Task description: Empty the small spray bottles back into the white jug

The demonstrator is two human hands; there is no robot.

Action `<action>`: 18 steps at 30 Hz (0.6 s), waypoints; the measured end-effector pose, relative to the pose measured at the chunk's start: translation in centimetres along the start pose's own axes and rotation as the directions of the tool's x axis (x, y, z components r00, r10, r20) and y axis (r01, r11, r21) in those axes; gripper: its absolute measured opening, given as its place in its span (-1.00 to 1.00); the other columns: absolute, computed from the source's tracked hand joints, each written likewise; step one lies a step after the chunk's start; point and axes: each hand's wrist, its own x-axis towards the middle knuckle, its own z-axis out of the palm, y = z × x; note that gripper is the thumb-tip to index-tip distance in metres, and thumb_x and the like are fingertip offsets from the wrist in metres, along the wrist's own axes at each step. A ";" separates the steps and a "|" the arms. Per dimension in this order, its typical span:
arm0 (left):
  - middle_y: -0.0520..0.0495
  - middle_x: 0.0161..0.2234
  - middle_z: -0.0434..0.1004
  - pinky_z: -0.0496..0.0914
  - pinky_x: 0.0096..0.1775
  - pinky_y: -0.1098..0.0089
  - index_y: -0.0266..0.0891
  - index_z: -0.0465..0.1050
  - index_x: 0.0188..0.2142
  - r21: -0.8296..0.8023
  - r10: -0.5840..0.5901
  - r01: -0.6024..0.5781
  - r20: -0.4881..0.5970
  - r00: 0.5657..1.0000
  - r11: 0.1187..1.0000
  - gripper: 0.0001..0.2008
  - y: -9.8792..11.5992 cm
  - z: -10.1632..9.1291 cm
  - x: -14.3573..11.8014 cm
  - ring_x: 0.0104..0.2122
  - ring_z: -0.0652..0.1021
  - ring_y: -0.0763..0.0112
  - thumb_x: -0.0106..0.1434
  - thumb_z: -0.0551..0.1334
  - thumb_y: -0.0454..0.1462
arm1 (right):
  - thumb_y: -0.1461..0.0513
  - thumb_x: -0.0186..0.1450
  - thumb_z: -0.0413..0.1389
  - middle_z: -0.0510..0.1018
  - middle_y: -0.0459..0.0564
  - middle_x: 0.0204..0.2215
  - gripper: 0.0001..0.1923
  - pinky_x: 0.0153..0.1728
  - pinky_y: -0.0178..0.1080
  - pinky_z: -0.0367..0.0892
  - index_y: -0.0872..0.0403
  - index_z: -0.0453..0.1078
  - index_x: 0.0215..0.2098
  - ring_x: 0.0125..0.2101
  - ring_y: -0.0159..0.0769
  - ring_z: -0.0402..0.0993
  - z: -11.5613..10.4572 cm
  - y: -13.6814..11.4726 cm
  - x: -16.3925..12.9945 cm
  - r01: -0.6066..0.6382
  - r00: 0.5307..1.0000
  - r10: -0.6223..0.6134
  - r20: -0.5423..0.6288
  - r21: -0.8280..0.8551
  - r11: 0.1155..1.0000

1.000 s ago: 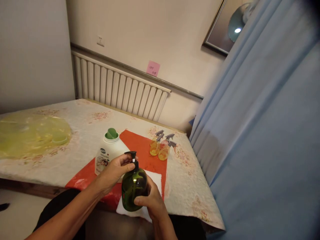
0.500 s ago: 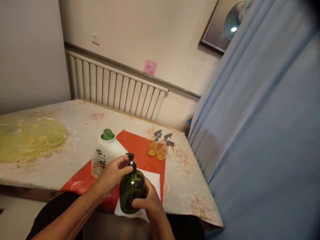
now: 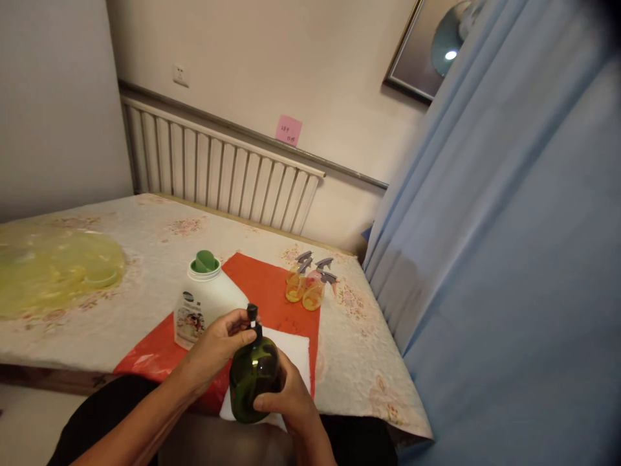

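This looks like a room in a home, probably a living room or bedroom. A ribbed radiator [image 3: 218,169] runs along the far wall [image 3: 242,58], with a pipe [image 3: 349,169] above it and a power socket [image 3: 181,75] higher on the left. A framed picture [image 3: 412,65] hangs at the far right, partly covered by a long, pale blue curtain [image 3: 504,246] that fills the right side. A flower-patterned cloth [image 3: 359,356] covers the broad worktop and droops over its near edge; whether a table or a bed lies beneath cannot be told. The white jug [image 3: 196,314] and spray bottles [image 3: 313,299] on it are ordinary household goods.
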 end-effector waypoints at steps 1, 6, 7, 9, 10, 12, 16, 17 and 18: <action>0.09 -0.40 0.49 0.31 -0.26 0.41 -0.22 0.46 -0.32 0.018 0.000 -0.001 0.013 1.000 1.000 -0.85 -0.1 0.0 0.0 -0.35 0.47 0.38 0.07 0.34 -0.29 | 0.22 -0.16 0.46 0.54 0.00 -0.04 -0.10 0.02 -0.06 0.30 0.02 0.31 0.14 0.00 -0.01 0.44 -0.1 0.1 0.0 0.005 1.000 -0.005 -0.009 -0.014 1.000; 0.02 -0.36 0.53 0.34 -0.19 0.34 -0.23 0.47 -0.26 0.055 -0.024 0.020 0.066 0.998 0.998 -0.81 -0.5 0.3 -0.3 -0.27 0.51 0.27 0.08 0.30 -0.29 | 0.29 -0.18 0.43 0.54 -0.02 -0.05 -0.11 0.03 -0.08 0.30 0.02 0.31 0.13 0.00 -0.04 0.43 0.1 0.6 -0.3 0.016 1.000 -0.017 -0.014 -0.066 0.998; 0.01 -0.34 0.54 0.34 -0.18 0.33 -0.23 0.47 -0.24 0.057 -0.024 0.020 0.063 0.998 0.998 -0.80 -0.6 0.4 -0.3 -0.25 0.51 0.26 0.09 0.30 -0.29 | 0.32 -0.16 0.41 0.54 -0.03 -0.05 -0.13 0.02 -0.09 0.31 0.02 0.30 0.13 -0.01 -0.06 0.44 0.3 0.5 -0.4 0.018 1.000 -0.019 -0.019 -0.076 0.997; 0.00 -0.32 0.55 0.35 -0.17 0.32 -0.22 0.46 -0.22 0.068 -0.023 0.020 0.043 0.999 0.998 -0.78 -0.7 0.6 -0.4 -0.24 0.52 0.24 0.09 0.30 -0.27 | 0.36 -0.14 0.36 0.54 -0.04 -0.06 -0.15 0.01 -0.11 0.32 0.01 0.29 0.13 -0.02 -0.09 0.44 0.5 0.5 -0.5 0.021 0.999 -0.024 -0.034 -0.103 0.994; -0.01 -0.31 0.56 0.35 -0.16 0.32 -0.22 0.47 -0.22 0.072 -0.022 0.020 0.031 0.999 0.997 -0.77 -0.7 0.6 -0.5 -0.23 0.52 0.23 0.09 0.30 -0.27 | 0.38 -0.13 0.34 0.54 -0.05 -0.06 -0.15 0.01 -0.11 0.32 0.01 0.28 0.14 -0.02 -0.09 0.45 0.5 0.4 -0.5 0.020 0.999 -0.025 -0.040 -0.120 0.993; -0.02 -0.30 0.57 0.36 -0.15 0.31 -0.22 0.47 -0.21 0.081 -0.020 0.019 0.010 1.000 0.996 -0.77 -0.9 0.7 -0.5 -0.22 0.53 0.22 0.10 0.30 -0.26 | 0.40 -0.13 0.32 0.53 -0.05 -0.05 -0.15 0.01 -0.11 0.32 0.00 0.27 0.15 -0.02 -0.09 0.44 0.6 0.4 -0.6 0.016 0.999 -0.023 -0.044 -0.152 0.988; 0.00 -0.33 0.56 0.37 -0.17 0.33 -0.20 0.48 -0.24 0.115 -0.001 0.003 -0.017 1.000 0.993 -0.81 -1.8 0.5 -0.4 -0.25 0.53 0.23 0.11 0.30 -0.25 | 0.38 -0.13 0.36 0.52 -0.03 -0.03 -0.12 0.03 -0.09 0.33 -0.01 0.26 0.16 0.00 -0.07 0.44 0.3 0.8 -0.7 0.003 0.998 -0.016 -0.068 -0.189 0.982; 0.02 -0.34 0.56 0.37 -0.19 0.34 -0.20 0.48 -0.26 0.118 0.002 0.001 -0.020 1.000 0.993 -0.82 -2.0 0.5 -0.4 -0.27 0.53 0.24 0.11 0.30 -0.25 | 0.37 -0.13 0.36 0.52 -0.03 -0.03 -0.13 0.02 -0.09 0.33 -0.02 0.27 0.15 0.00 -0.06 0.44 0.2 1.0 -0.7 0.001 0.997 -0.016 -0.076 -0.199 0.980; 0.03 -0.36 0.55 0.38 -0.21 0.35 -0.20 0.48 -0.27 0.117 0.004 -0.001 -0.021 1.000 0.993 -0.83 -2.3 0.5 -0.4 -0.28 0.53 0.25 0.10 0.30 -0.25 | 0.37 -0.13 0.36 0.52 -0.04 -0.03 -0.15 0.02 -0.09 0.34 -0.02 0.28 0.14 -0.01 -0.06 0.44 0.1 1.1 -0.7 0.000 0.996 -0.018 -0.082 -0.210 0.978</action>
